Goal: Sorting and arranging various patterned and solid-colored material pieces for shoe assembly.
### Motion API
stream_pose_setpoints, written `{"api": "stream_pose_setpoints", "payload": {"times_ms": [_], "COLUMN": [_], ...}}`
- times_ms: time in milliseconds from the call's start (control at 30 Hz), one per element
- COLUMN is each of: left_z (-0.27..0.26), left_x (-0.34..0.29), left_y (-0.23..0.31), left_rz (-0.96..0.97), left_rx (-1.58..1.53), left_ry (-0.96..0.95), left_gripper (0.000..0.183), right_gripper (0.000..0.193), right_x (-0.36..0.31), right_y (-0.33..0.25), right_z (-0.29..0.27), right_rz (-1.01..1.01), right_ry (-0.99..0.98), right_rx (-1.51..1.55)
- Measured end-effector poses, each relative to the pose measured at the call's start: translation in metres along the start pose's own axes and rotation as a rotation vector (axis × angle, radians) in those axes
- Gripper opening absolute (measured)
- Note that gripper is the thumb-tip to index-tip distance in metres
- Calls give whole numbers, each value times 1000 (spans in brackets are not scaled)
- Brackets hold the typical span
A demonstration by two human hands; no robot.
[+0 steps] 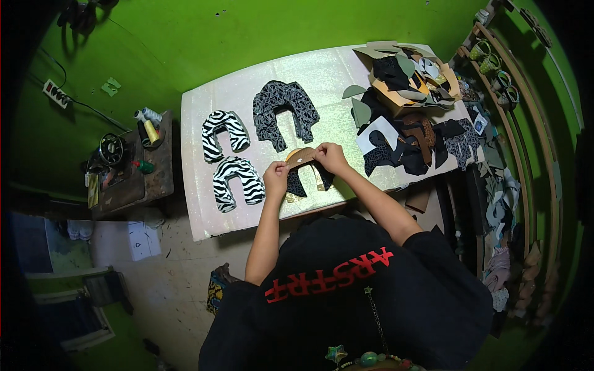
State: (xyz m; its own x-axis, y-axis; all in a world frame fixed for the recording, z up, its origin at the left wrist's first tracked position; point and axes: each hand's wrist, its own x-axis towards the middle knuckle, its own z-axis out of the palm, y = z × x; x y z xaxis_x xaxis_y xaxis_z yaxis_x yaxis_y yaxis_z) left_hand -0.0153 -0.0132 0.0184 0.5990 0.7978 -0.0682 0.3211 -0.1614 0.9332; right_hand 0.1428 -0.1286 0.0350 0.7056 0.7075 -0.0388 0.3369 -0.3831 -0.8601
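My left hand (276, 177) and my right hand (331, 158) pinch opposite ends of a small brown curved piece (301, 157), stretched between them just above the table. A bit of yellow-orange material shows along its far edge. Beneath it lies a dark patterned U-shaped piece (296, 183), with gold scraps peeking out near its ends. To the left sit two piles of zebra-striped U-shaped pieces, an upper pile (213, 139) and a lower pile (223, 190). Farther away is a pile of black-and-grey patterned U-shaped pieces (270, 111). My fingers partly hide the brown piece's ends.
A cardboard box (402, 99) of cut scraps stands at the table's far right, with loose black, brown and white pieces (380, 133) before it. Left is a wooden sewing table (139, 182) with a machine and thread cones. A wooden rack (526, 154) lines the right wall.
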Motion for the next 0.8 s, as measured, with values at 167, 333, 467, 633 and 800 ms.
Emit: {"api": "stream_pose_setpoints", "payload": {"times_ms": [167, 333, 467, 633, 800], "left_z": [1, 6, 11, 15, 18], "left_x": [7, 10, 9, 4, -3], "left_y": [-13, -18, -18, -8, 8], "left_rz": [-5, -38, 37, 102, 86], "left_rx": [97, 211, 212, 360, 464], "left_ry": [6, 6, 55, 53, 97], "left_gripper": [12, 11, 10, 16, 22], "right_gripper": [15, 14, 17, 21, 18], "right_x": [-2, -3, -3, -4, -10], "right_y": [-1, 5, 12, 10, 12], "right_z": [11, 19, 24, 23, 25], "right_rz": [9, 44, -32, 59, -18], "right_ry": [30, 49, 154, 150, 230], "right_rx": [-109, -138, -253, -208, -177]}}
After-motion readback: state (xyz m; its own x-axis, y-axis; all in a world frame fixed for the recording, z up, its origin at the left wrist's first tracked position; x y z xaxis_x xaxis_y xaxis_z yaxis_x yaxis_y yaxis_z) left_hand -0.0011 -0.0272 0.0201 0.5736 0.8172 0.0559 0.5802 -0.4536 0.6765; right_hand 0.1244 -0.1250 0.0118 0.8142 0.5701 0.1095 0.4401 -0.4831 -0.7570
